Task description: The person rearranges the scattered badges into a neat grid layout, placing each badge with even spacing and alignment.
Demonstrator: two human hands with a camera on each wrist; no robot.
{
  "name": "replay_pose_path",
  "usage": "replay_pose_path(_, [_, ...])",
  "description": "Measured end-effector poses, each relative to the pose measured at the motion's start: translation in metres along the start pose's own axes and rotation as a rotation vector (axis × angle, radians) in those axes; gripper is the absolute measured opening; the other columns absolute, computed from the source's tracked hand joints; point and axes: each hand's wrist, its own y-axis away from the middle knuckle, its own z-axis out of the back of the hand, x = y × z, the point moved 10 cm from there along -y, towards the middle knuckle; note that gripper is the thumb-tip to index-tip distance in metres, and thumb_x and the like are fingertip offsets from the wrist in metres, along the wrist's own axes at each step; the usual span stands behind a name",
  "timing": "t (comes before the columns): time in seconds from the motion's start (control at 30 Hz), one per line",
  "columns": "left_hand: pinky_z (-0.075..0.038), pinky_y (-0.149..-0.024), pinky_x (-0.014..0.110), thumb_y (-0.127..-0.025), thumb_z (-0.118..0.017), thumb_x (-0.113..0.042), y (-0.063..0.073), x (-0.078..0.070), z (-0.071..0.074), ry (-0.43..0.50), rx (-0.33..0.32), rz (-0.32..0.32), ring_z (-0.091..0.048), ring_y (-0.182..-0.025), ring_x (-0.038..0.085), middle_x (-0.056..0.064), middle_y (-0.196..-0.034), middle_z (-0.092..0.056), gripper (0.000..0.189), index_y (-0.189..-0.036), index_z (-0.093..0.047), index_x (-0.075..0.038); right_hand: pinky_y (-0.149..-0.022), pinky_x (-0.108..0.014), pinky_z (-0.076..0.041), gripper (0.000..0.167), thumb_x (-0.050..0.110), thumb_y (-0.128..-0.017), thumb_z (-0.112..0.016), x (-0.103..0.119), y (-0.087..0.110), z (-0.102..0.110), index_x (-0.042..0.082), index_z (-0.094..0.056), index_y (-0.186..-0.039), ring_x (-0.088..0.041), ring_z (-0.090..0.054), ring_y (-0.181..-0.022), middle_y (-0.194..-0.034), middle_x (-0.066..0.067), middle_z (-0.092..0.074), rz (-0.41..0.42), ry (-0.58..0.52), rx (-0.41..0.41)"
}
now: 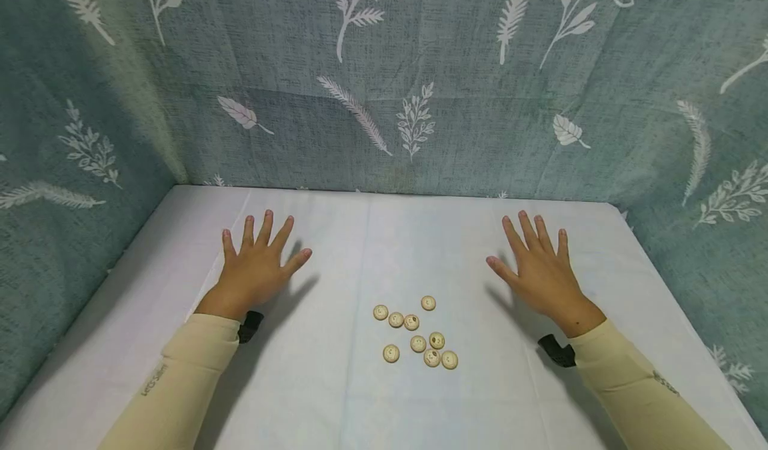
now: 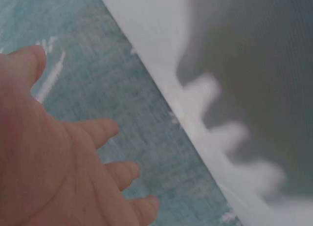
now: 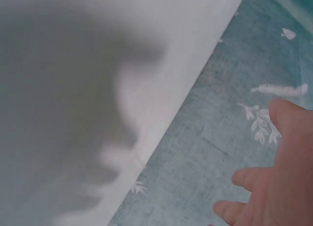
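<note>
My left hand [image 1: 253, 273] is held over the left part of the white table, fingers straight and spread, with nothing in it. Over the right part hovers my right hand [image 1: 543, 278], its fingers likewise spread and holding nothing. Between the hands, nearer the front, lie several small round wooden buttons [image 1: 418, 343] with dark marks like faces. One button [image 1: 428, 303] sits at the back of the group, and another [image 1: 391, 353] at its left front. In the wrist views, the left palm [image 2: 54, 172] and part of the right hand [image 3: 288, 172] show, without any button.
The white cloth-covered table [image 1: 312, 383] carries the shadows of both arms. A grey-green curtain [image 1: 288, 123] with white leaf prints rises behind it and along both sides. Dark straps [image 1: 250, 327] sit at the wrists, below beige sleeves [image 1: 186, 377].
</note>
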Motion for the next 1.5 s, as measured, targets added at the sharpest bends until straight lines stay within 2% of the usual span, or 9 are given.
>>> replay_pose_path(0.33, [0.018, -0.112, 0.070, -0.095, -0.026, -0.077, -0.003, -0.020, -0.003, 0.003, -0.012, -0.040, 0.012, -0.153, 0.044, 0.016, -0.168, 0.008, 0.088, -0.162, -0.010, -0.022, -0.115, -0.073, 0.000, 0.082, 0.064, -0.101, -0.040, 0.011, 0.000, -0.004, 0.016, -0.014, -0.161, -0.046, -0.002, -0.153, -0.167, -0.021, -0.006, 0.024, -0.014, 0.026])
replay_pose_path(0.4, [0.011, -0.114, 0.071, -0.098, -0.032, -0.071, -0.002, -0.027, 0.000, 0.010, -0.043, -0.060, 0.002, -0.154, 0.043, 0.017, -0.168, -0.002, 0.083, -0.161, -0.017, -0.020, -0.116, -0.071, -0.005, 0.079, 0.062, -0.101, -0.042, 0.014, 0.001, -0.004, 0.014, -0.019, -0.161, -0.047, -0.008, -0.152, -0.166, -0.022, -0.012, 0.033, -0.039, 0.019])
replay_pose_path(0.47, [-0.007, -0.116, 0.070, -0.101, -0.043, -0.061, 0.001, -0.040, 0.005, 0.031, -0.097, -0.108, -0.022, -0.151, 0.042, 0.019, -0.163, -0.025, 0.072, -0.157, -0.031, -0.017, -0.116, -0.068, -0.015, 0.072, 0.056, -0.102, -0.047, 0.019, 0.002, -0.002, 0.013, -0.030, -0.157, -0.046, -0.020, -0.150, -0.162, -0.022, -0.025, 0.052, -0.102, 0.009])
replay_pose_path(0.53, [-0.029, -0.111, 0.065, -0.101, -0.054, -0.049, 0.005, -0.060, 0.006, 0.081, -0.138, -0.185, -0.048, -0.136, 0.037, 0.017, -0.149, -0.049, 0.058, -0.148, -0.047, -0.016, -0.111, -0.062, -0.033, 0.060, 0.045, -0.102, -0.055, 0.027, 0.004, -0.001, 0.010, -0.045, -0.149, -0.041, -0.041, -0.139, -0.151, -0.019, -0.044, 0.084, -0.196, -0.006])
replay_pose_path(0.6, [-0.045, -0.097, 0.055, -0.098, -0.063, -0.040, 0.011, -0.085, 0.001, 0.118, -0.141, -0.289, -0.065, -0.109, 0.030, 0.013, -0.125, -0.065, 0.045, -0.136, -0.060, -0.015, -0.097, -0.052, -0.048, 0.044, 0.031, -0.100, -0.063, 0.040, 0.005, 0.000, 0.007, -0.059, -0.136, -0.033, -0.059, -0.117, -0.128, -0.014, -0.062, 0.142, -0.299, -0.013])
replay_pose_path(0.7, [-0.050, -0.084, 0.044, -0.094, -0.070, -0.035, 0.021, -0.118, -0.015, 0.148, -0.078, -0.421, -0.063, -0.080, 0.013, 0.002, -0.102, -0.070, 0.033, -0.122, -0.067, -0.017, -0.073, -0.034, -0.052, 0.025, 0.018, -0.095, -0.070, 0.063, 0.004, -0.003, 0.006, -0.069, -0.116, -0.016, -0.062, -0.084, -0.093, -0.003, -0.068, 0.232, -0.417, 0.009])
replay_pose_path(0.8, [-0.049, -0.081, 0.039, -0.092, -0.073, -0.034, 0.028, -0.135, -0.030, 0.146, -0.020, -0.469, -0.053, -0.069, 0.006, -0.005, -0.092, -0.067, 0.028, -0.116, -0.068, -0.019, -0.064, -0.025, -0.047, 0.017, 0.014, -0.092, -0.072, 0.082, 0.003, -0.013, 0.008, -0.069, -0.107, -0.008, -0.055, -0.071, -0.080, 0.003, -0.062, 0.283, -0.468, 0.063])
replay_pose_path(1.1, [-0.048, -0.081, 0.035, -0.090, -0.076, -0.027, 0.032, -0.145, -0.053, 0.198, 0.055, -0.463, -0.057, -0.075, 0.005, -0.011, -0.090, -0.064, 0.024, -0.112, -0.068, -0.022, -0.058, -0.023, -0.047, 0.020, 0.012, -0.091, -0.072, 0.097, 0.007, -0.046, 0.010, -0.066, -0.110, -0.007, -0.052, -0.065, -0.079, 0.003, -0.059, 0.289, -0.546, 0.187])
replay_pose_path(1.5, [-0.049, -0.077, 0.030, -0.089, -0.077, -0.022, 0.028, -0.141, -0.063, 0.277, 0.070, -0.423, -0.055, -0.082, 0.007, -0.010, -0.090, -0.060, 0.020, -0.107, -0.068, -0.021, -0.060, -0.022, -0.046, 0.029, 0.013, -0.090, -0.075, 0.097, 0.010, -0.062, 0.011, -0.066, -0.118, -0.005, -0.051, -0.064, -0.078, 0.007, -0.059, 0.276, -0.557, 0.263])
